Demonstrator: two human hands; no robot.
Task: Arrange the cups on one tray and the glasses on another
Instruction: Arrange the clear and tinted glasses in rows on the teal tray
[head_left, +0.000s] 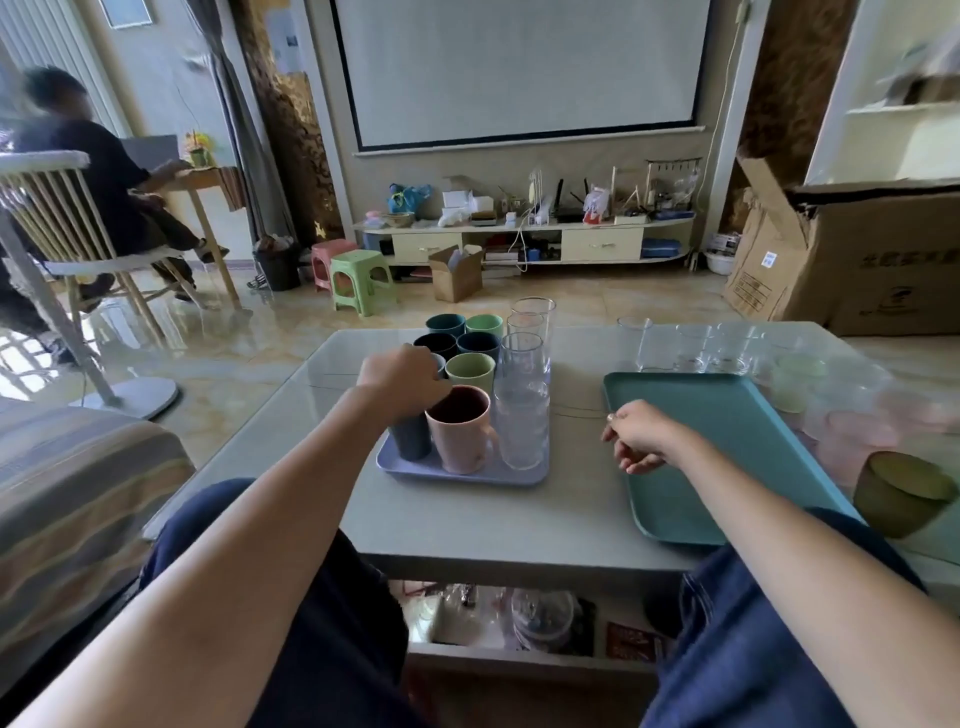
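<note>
left hand (402, 376) is gripping the rim of a dark blue cup (410, 439) standing on the lilac tray (462, 475) beside the pink cup (461, 431). right hand (641, 434) is hovering loosely curled, holding nothing, over the teal tray (727, 415).

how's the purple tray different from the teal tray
The purple tray is packed with cups and glasses; the teal tray holds nothing that shows. The purple tray looks smaller, the teal tray larger. The left hand reaches over the purple tray; the right hand is over the teal tray. Both sit flat on the table.
</note>
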